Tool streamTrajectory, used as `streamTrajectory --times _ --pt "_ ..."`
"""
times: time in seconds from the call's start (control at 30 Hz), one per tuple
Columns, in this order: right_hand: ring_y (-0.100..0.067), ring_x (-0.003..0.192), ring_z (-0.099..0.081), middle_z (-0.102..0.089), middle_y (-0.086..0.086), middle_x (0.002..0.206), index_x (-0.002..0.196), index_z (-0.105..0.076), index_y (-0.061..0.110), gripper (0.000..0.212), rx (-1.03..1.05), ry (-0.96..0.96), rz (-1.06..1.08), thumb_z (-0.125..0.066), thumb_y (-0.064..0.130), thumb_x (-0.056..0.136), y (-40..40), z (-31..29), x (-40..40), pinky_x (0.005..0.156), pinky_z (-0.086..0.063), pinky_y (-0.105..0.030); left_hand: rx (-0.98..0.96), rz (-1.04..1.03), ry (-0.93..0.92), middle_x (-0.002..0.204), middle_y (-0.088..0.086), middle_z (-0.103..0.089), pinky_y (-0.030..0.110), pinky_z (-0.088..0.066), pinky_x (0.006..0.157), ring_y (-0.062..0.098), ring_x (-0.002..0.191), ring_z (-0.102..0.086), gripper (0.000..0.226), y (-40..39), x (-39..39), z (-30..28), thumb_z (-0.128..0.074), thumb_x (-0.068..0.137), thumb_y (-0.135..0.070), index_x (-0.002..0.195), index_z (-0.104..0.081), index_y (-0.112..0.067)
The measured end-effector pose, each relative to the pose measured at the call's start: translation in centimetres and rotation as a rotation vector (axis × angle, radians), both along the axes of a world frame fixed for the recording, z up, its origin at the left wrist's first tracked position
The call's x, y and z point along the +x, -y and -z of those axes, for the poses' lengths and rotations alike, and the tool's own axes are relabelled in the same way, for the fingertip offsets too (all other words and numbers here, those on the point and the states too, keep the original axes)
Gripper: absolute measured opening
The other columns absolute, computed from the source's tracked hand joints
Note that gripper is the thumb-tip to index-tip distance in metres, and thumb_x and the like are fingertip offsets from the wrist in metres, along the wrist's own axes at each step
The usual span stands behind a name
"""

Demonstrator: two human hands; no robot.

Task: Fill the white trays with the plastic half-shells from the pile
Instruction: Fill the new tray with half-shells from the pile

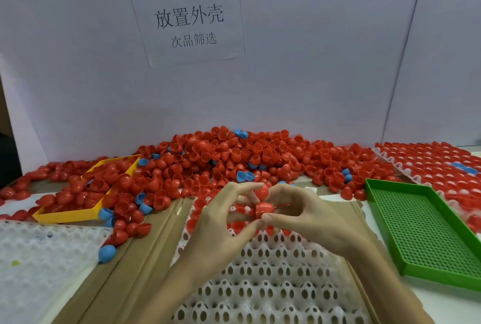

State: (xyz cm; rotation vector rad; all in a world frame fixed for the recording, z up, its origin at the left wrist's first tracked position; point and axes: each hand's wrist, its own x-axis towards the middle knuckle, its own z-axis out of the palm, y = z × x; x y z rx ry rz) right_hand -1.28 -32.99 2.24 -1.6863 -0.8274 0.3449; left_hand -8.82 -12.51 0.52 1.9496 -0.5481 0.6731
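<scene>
A big pile of red half-shells (229, 154), with a few blue ones mixed in, lies along the back wall. In front of me a white tray (273, 284) with egg-shaped pockets rests on brown cardboard; its far rows hold red shells. Both hands meet over those far rows. My left hand (221, 224) pinches a red half-shell (261, 191) at its fingertips. My right hand (307, 219) holds another red half-shell (264, 209) between thumb and fingers, just below the first.
A yellow tray (78, 215) part-full of red shells sits at the left, a green perforated tray (421, 232) at the right. A filled white tray (398, 165) lies at the far right, another white tray (39, 258) at the near left.
</scene>
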Motion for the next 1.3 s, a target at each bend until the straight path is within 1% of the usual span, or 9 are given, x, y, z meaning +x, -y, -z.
streamTrajectory --times 0.13,0.4,0.57,0.7,0.83,0.87,1.03,1.17,1.3 --pt "-0.03 0.101 -0.076 -0.078 -0.013 0.108 0.119 -0.073 0.01 0.023 0.043 -0.035 -0.006 -0.074 0.02 0.099 0.1 0.0 0.1 0.091 -0.062 -0.038 -0.061 0.011 -0.098 0.115 -0.007 -0.064 0.025 -0.06 0.089 0.02 0.115 -0.066 0.054 -0.9 -0.4 0.1 -0.078 0.09 -0.009 0.134 -0.06 -0.036" --pt "-0.024 0.109 -0.075 -0.078 -0.008 0.114 0.131 -0.07 0.031 0.029 0.043 -0.068 0.003 -0.067 0.037 0.103 0.8 0.6 0.7 0.099 -0.059 -0.036 -0.32 0.153 -0.351 0.12 -0.001 -0.065 0.035 -0.056 0.097 0.022 0.115 -0.066 0.051 -3.7 -0.2 -0.4 -0.072 0.091 -0.011 0.137 -0.061 -0.029" --pt "-0.023 0.11 -0.074 -0.078 -0.007 0.112 0.131 -0.071 0.037 0.034 0.061 -0.156 -0.039 -0.068 0.047 0.099 0.7 0.8 0.7 0.097 -0.058 -0.031 -0.126 -0.022 -0.337 0.11 -0.007 -0.067 0.025 -0.054 0.085 0.013 0.093 -0.064 0.027 -3.2 -0.5 -0.3 -0.059 0.095 -0.025 0.117 -0.072 -0.034" --pt "-0.017 0.101 -0.072 -0.077 -0.002 0.111 0.132 -0.072 0.032 0.034 0.047 -0.165 -0.074 -0.068 0.045 0.101 0.3 0.8 0.6 0.092 -0.056 -0.026 0.046 -0.258 -0.281 0.094 -0.009 -0.059 0.018 -0.043 0.079 0.012 0.093 -0.058 0.031 -1.9 -0.4 0.6 -0.049 0.101 -0.012 0.083 -0.068 -0.029" --pt "-0.014 0.093 -0.07 -0.076 -0.001 0.105 0.128 -0.072 0.028 0.032 0.005 -0.109 -0.081 -0.069 0.045 0.101 -0.1 0.8 0.3 0.086 -0.056 -0.026 -0.043 -0.182 -0.353 0.106 -0.01 -0.064 0.013 -0.044 0.092 0.005 0.106 -0.061 0.009 -1.8 -0.3 0.7 -0.067 0.099 -0.031 0.1 -0.075 -0.027" --pt "-0.015 0.092 -0.07 -0.076 -0.004 0.107 0.127 -0.071 0.027 0.032 0.01 -0.106 -0.084 -0.07 0.044 0.1 -0.1 0.9 0.3 0.085 -0.056 -0.026 -0.067 -0.142 -0.352 0.11 -0.011 -0.065 0.016 -0.046 0.095 0.006 0.11 -0.062 0.016 -2.0 -0.2 0.6 -0.069 0.095 -0.037 0.106 -0.075 -0.027" --pt "-0.018 0.092 -0.069 -0.075 -0.006 0.106 0.125 -0.072 0.024 0.033 0.054 -0.128 -0.087 -0.069 0.046 0.1 -0.4 1.3 0.7 0.086 -0.057 -0.028 -0.162 -0.052 -0.294 0.112 -0.003 -0.067 0.026 -0.057 0.089 0.017 0.102 -0.07 0.013 -2.1 -0.1 0.3 -0.069 0.096 -0.025 0.104 -0.078 -0.019" --pt "-0.021 0.115 -0.07 -0.071 0.003 0.129 0.14 -0.062 0.038 0.039 0.02 -0.091 -0.07 -0.062 0.049 0.102 -0.8 1.5 0.4 0.098 -0.058 -0.037 -0.376 0.063 -0.44 0.114 0.004 -0.076 0.026 -0.058 0.091 0.024 0.102 -0.076 0.02 -1.5 -0.3 0.4 -0.062 0.102 -0.028 0.11 -0.077 -0.019" --pt "-0.024 0.111 -0.075 -0.075 0.0 0.126 0.135 -0.067 0.033 0.04 -0.045 0.009 -0.098 -0.077 0.026 0.097 -1.5 1.7 0.0 0.095 -0.061 -0.033 -0.408 0.121 -0.505 0.116 0.005 -0.077 0.036 -0.06 0.094 0.026 0.109 -0.074 0.02 -1.1 -0.6 0.6 -0.061 0.102 -0.029 0.112 -0.078 -0.022"
